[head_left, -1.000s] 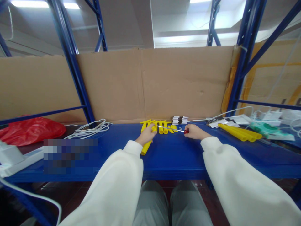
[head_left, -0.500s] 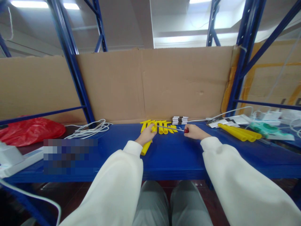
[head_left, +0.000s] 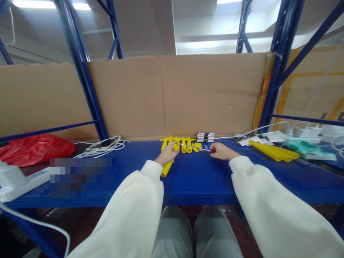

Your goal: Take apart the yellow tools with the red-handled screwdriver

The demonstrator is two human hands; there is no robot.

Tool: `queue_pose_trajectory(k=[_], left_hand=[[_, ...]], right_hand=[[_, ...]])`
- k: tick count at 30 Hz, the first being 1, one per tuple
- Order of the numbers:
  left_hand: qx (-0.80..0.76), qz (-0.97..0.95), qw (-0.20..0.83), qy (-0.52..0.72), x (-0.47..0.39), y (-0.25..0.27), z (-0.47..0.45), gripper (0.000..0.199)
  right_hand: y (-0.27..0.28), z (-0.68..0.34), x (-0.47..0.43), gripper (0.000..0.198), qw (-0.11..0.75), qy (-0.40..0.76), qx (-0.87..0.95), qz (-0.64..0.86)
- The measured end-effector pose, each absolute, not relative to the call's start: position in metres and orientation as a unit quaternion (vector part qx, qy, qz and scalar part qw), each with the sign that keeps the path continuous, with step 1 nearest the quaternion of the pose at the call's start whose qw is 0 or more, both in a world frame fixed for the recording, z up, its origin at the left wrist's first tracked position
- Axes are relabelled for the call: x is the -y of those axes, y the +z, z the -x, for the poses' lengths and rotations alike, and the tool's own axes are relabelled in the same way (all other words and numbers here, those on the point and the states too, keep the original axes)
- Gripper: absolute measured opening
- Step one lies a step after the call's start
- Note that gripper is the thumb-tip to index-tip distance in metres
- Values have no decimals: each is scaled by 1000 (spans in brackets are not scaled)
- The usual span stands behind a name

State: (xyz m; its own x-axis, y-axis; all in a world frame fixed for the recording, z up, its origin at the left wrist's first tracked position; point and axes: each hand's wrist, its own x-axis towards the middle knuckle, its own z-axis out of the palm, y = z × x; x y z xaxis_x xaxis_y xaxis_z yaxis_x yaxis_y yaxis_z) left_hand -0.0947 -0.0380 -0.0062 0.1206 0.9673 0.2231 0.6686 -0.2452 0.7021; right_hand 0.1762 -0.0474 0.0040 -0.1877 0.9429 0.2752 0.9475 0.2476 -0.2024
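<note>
My left hand (head_left: 168, 153) is closed round a yellow tube (head_left: 167, 169), whose lower end sticks out toward me. My right hand (head_left: 220, 150) grips the red handle of a screwdriver (head_left: 200, 147). The thin shaft points left, and its tip is at the upper part of the yellow piece in my left hand. Several yellow T-shaped pieces (head_left: 184, 146) lie in a row just behind and between my hands. Beside them are small yellow parts (head_left: 198, 146) and what look like tiny metal screws (head_left: 205, 146).
A stack of white and black cards (head_left: 205, 137) stands against the cardboard wall (head_left: 172, 96). To the right lie yellow tubes (head_left: 274, 152) and a green package (head_left: 307, 147). At left are a coiled white cable (head_left: 103, 147), a red plastic bag (head_left: 40, 148) and a power strip (head_left: 25, 188).
The handle end of the screwdriver has dipped slightly with my right hand, so the shaft slants a little more. My left hand and the yellow tube stay in place.
</note>
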Motion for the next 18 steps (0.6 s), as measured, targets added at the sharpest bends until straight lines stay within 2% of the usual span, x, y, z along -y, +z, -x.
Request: queue_pose_trajectory(k=[9,18], left_hand=[[-576,-722,216,316,39,-5,95,58],[-573,-722,221,321,41,-3,94,55]], right_hand=[[4,-177,52,17,189,10,759,623],[5,-180,49,20,162,5,758,631]])
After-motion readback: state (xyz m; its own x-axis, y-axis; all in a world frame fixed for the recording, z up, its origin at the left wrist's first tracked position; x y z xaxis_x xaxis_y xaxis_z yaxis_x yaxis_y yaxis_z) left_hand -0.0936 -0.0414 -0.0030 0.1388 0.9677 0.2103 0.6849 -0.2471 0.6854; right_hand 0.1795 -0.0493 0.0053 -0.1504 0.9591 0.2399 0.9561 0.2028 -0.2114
